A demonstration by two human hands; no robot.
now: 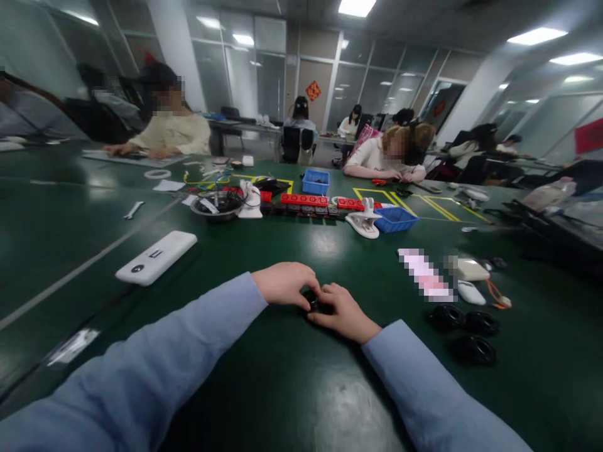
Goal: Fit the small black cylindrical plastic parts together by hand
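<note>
My left hand (285,284) and my right hand (343,312) meet on the green table (282,376), both closed around a small black round part (313,300). Only a sliver of the part shows between the fingers. Both forearms wear light blue sleeves. Three similar black rings (466,329) lie on the table to the right of my right hand.
A white power bank (156,257) lies to the left. Small white devices (472,279) sit at right. Further back are a metal bowl (217,204), red and black blocks (311,204), a white clamp (363,221) and blue bins (396,219). Other people sit at the far side.
</note>
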